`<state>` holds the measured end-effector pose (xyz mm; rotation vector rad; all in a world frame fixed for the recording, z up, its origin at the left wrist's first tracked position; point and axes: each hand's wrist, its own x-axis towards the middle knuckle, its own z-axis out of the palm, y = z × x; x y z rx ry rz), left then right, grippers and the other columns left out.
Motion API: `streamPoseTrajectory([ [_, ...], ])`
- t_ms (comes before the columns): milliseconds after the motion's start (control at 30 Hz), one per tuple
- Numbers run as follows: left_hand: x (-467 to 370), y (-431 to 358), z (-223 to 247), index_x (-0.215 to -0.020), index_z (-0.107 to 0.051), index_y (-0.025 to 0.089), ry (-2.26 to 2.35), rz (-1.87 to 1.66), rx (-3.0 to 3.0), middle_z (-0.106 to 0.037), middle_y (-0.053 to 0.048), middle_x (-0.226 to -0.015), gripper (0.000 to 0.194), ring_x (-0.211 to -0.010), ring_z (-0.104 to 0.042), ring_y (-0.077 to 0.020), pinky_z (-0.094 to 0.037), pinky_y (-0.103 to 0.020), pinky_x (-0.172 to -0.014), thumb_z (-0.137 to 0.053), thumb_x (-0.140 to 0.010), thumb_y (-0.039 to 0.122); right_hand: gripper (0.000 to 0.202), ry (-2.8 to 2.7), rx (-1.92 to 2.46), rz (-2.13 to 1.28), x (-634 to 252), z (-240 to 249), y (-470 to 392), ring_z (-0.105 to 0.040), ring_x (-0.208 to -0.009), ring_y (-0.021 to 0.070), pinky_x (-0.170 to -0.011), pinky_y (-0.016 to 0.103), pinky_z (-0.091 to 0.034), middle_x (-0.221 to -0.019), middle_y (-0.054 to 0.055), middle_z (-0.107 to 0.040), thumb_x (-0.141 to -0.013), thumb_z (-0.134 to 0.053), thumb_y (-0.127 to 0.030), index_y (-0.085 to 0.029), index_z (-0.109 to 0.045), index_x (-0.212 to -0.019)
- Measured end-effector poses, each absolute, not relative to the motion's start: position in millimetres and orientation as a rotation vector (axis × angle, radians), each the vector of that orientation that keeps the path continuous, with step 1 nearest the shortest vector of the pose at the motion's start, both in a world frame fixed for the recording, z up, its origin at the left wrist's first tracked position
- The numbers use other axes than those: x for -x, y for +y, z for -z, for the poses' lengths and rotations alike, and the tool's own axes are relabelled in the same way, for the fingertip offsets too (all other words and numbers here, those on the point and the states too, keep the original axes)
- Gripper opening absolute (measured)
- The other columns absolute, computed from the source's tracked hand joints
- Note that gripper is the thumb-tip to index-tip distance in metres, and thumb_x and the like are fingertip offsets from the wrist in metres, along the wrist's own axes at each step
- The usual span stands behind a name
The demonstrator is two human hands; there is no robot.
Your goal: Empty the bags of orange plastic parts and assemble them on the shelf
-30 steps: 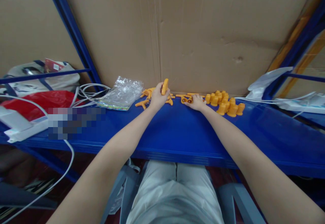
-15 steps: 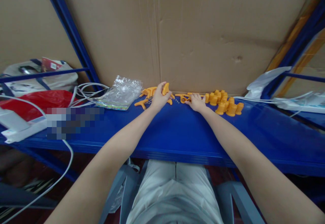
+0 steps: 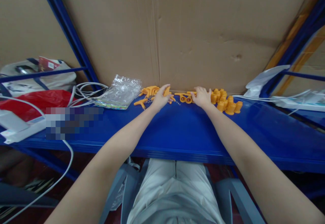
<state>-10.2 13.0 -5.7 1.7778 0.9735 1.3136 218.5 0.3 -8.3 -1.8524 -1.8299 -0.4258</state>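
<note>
My left hand is closed round the orange handle of a corkscrew, above a group of similar orange-handled corkscrews with metal spirals. A metal spiral points right from beside the hand. My right hand has its fingers apart, with nothing visibly held in them. It lies between two orange barrel-shaped parts with round openings on its left and a cluster of upright orange barrel parts on its right. Its fingers partly hide the orange pieces behind them.
Clear plastic bags lie left of the corkscrews on the blue shelf. White cables, a red bag and a white power strip are farther left. A cardboard wall stands behind.
My right hand has moved a little right, uncovering the round openings of the two orange parts. My left hand has lowered slightly with the corkscrew, whose handle is tilted differently.
</note>
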Motion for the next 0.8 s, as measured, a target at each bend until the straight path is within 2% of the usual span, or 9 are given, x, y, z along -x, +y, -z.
streamPoseTrajectory([
  [133, 9, 9, 5, -0.141, -0.048, 0.018, 1.003, -1.274, -1.759, -0.073, -0.004, -0.089, 0.056, -0.065, -0.073, -0.0123, -0.061, -0.023, -0.066, -0.059, -0.089, 0.003, 0.052, -1.633, 2.057, 0.373, -234, 7, 0, -0.048, -0.135, 0.0348, -0.114, 0.066, -0.024, -0.149, 0.02, -0.054, -0.094, -0.037, -0.017, -0.014, -0.055, -0.143],
  [267, 6, 4, 3, -0.136, -0.048, 0.018, 1.042, -1.264, -1.721, -0.073, -0.005, -0.094, 0.052, -0.062, -0.07, -0.0097, -0.058, -0.022, -0.065, -0.06, -0.088, 0.001, 0.047, -1.64, 2.191, 0.246, -242, 7, 2, -0.052, -0.13, 0.0346, -0.113, 0.064, -0.025, -0.135, 0.021, -0.061, -0.092, -0.038, -0.014, -0.011, -0.064, -0.131],
  [333, 5, 2, 3, -0.132, -0.049, 0.017, 1.045, -1.268, -1.719, -0.072, -0.005, -0.095, 0.051, -0.062, -0.069, -0.009, -0.057, -0.022, -0.066, -0.062, -0.086, 0.001, 0.046, -1.657, 2.201, 0.243, -243, 6, 2, -0.053, -0.13, 0.0346, -0.114, 0.064, -0.025, -0.134, 0.021, -0.061, -0.091, -0.04, -0.013, -0.011, -0.065, -0.13],
  [467, 7, 4, 5, -0.125, -0.05, 0.018, 1.06, -1.231, -1.807, -0.065, 0.003, -0.079, 0.048, -0.061, -0.065, -0.0096, -0.053, -0.022, -0.064, -0.064, -0.082, 0.001, 0.046, -1.63, 2.216, 0.272, -242, 5, 3, -0.057, -0.126, 0.0338, -0.114, 0.065, -0.024, -0.134, 0.02, -0.061, -0.088, -0.048, -0.012, -0.014, -0.065, -0.13],
  [633, 13, 2, 7, -0.122, -0.053, 0.017, 1.131, -1.126, -2.208, -0.057, 0.007, -0.067, 0.046, -0.062, -0.059, -0.0131, -0.046, -0.024, -0.064, -0.068, -0.079, 0.014, 0.046, -1.64, 2.235, 0.196, -245, -1, 2, -0.06, -0.123, 0.0306, -0.114, 0.065, -0.026, -0.134, 0.017, -0.062, -0.087, -0.047, -0.006, -0.017, -0.068, -0.126],
  [800, 16, -12, -1, -0.129, -0.054, 0.016, 1.326, -0.793, -2.565, -0.066, -0.001, -0.082, 0.054, -0.077, -0.065, -0.0201, -0.047, -0.028, -0.07, -0.071, -0.078, 0.026, 0.04, -1.698, 2.266, 0.219, -246, -8, -1, -0.062, -0.122, 0.0319, -0.113, 0.066, -0.029, -0.131, 0.017, -0.065, -0.086, -0.053, -0.01, -0.016, -0.07, -0.121],
])
